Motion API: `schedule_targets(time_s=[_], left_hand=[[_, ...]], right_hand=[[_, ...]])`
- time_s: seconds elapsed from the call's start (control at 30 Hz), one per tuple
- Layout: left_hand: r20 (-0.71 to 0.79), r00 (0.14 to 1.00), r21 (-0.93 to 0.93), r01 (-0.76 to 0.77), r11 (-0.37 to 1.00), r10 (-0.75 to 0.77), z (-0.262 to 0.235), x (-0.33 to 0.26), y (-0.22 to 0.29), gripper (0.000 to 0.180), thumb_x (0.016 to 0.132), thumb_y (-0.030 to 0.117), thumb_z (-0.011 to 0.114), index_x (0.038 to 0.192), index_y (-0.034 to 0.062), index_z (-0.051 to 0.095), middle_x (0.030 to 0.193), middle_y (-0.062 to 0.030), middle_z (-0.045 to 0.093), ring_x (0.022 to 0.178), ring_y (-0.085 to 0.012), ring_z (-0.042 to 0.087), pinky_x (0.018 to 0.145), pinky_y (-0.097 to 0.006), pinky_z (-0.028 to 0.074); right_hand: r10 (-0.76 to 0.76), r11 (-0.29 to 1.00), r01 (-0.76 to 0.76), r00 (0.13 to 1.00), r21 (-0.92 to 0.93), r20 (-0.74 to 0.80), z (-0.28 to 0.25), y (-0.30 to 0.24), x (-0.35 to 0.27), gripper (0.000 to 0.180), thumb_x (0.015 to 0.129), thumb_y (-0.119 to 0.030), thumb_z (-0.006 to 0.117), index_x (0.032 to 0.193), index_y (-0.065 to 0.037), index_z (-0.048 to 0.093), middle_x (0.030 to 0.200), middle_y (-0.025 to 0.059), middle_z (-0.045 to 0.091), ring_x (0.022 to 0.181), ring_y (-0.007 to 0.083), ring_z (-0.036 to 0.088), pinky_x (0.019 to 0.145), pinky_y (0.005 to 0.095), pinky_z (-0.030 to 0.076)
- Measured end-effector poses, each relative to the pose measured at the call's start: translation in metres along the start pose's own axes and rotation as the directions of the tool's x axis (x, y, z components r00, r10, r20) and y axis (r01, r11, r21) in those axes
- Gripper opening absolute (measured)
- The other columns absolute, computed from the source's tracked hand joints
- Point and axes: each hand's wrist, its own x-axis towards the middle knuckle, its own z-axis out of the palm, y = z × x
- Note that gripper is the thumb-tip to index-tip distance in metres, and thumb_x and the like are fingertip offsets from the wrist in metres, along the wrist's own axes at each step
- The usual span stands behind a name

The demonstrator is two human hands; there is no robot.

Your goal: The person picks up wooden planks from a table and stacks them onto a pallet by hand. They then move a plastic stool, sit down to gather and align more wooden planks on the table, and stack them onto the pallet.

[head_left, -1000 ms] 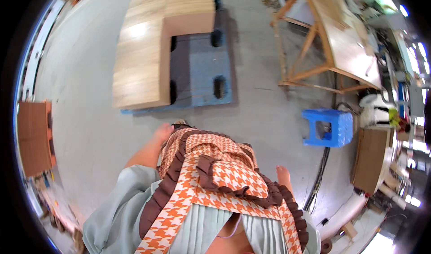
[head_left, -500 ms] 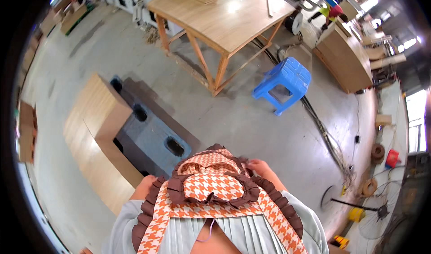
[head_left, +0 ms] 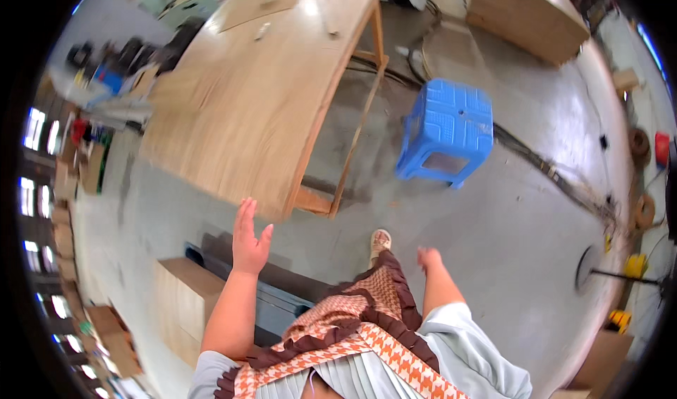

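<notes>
My left hand (head_left: 251,238) is raised with its fingers stretched up and the thumb apart, holding nothing. Its fingertips show just below the front corner of a wooden table (head_left: 261,117); whether they touch it I cannot tell. Over the grey floor to the right, my right hand (head_left: 429,257) hangs lower, and motion smears its fingers. A blue plastic stool (head_left: 451,127) stands on the floor beyond it. Below my left forearm, pale wooden boards (head_left: 185,297) lie on a blue pallet (head_left: 282,307).
Dark cables (head_left: 543,162) run across the floor right of the stool. A large brown box-like block (head_left: 525,18) stands at the back right. A fan-like stand (head_left: 620,277) and yellow items (head_left: 636,266) are at the right edge. A thin board (head_left: 264,2) lies on the tabletop.
I have moved forward, so the table and stool are nearer. My left hand has risen from beside the apron toward the table, and my right arm now swings out from my side.
</notes>
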Motion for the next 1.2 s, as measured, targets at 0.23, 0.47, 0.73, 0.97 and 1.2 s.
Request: schedule_targets(time_s=[0.23,0.47,0.73,0.97,1.2], left_hand=[[0.485,0.855,0.266,-0.346,0.900,0.185,0.056,0.132,-0.004,0.075,0.073,0.038,0.059,0.132,0.0028,0.031,0.139,-0.0158,0.026,0.131,-0.0315,0.021,0.105,-0.046,0.014],[0.564,0.783,0.267,-0.473,0.840,0.262,0.073,0.151,-0.008,0.075,0.070,0.028,0.055,0.134,0.0004,0.026,0.138,-0.0259,0.021,0.130,-0.0394,0.018,0.104,-0.052,0.010],[0.573,0.762,0.209,-0.492,0.845,0.302,0.069,0.151,-0.012,0.079,0.067,0.027,0.058,0.133,-0.0008,0.026,0.137,-0.0281,0.021,0.129,-0.0413,0.019,0.104,-0.054,0.009],[0.555,0.727,-0.009,-0.482,0.876,0.405,0.058,0.148,-0.015,0.070,0.067,0.026,0.062,0.126,-0.0020,0.038,0.134,-0.0232,0.032,0.128,-0.0365,0.025,0.105,-0.049,0.008],[0.465,0.738,-0.227,-0.435,0.871,0.490,0.058,0.147,-0.032,0.071,0.068,0.017,0.060,0.131,0.0029,0.030,0.136,-0.0152,0.033,0.129,-0.0286,0.026,0.105,-0.045,0.007]], right_hand=[[0.019,0.289,0.121,0.991,0.949,-0.133,-0.070,-0.207,0.106,0.073,0.076,-0.041,0.063,0.131,-0.008,0.028,0.126,0.0105,0.038,0.108,0.0249,0.040,0.081,0.0522,0.040],[0.202,-0.368,0.256,0.961,0.894,-0.191,-0.177,-0.233,0.177,0.076,0.073,-0.045,0.067,0.129,-0.009,0.031,0.130,0.0092,0.037,0.118,0.0313,0.036,0.086,0.0607,0.034],[0.232,-0.433,0.267,0.956,0.861,-0.179,-0.144,-0.209,0.163,0.066,0.074,-0.044,0.065,0.124,-0.010,0.040,0.122,0.0077,0.047,0.113,0.0276,0.043,0.082,0.0580,0.037],[0.372,-0.381,0.281,0.919,0.881,-0.132,-0.051,-0.128,0.067,0.065,0.073,-0.047,0.064,0.124,-0.015,0.039,0.122,0.0058,0.046,0.110,0.0266,0.045,0.081,0.0595,0.035],[0.493,-0.398,0.274,0.869,0.875,-0.048,0.077,-0.105,-0.053,0.065,0.072,-0.049,0.063,0.123,-0.016,0.038,0.122,0.0044,0.046,0.110,0.0241,0.045,0.083,0.0560,0.033]])
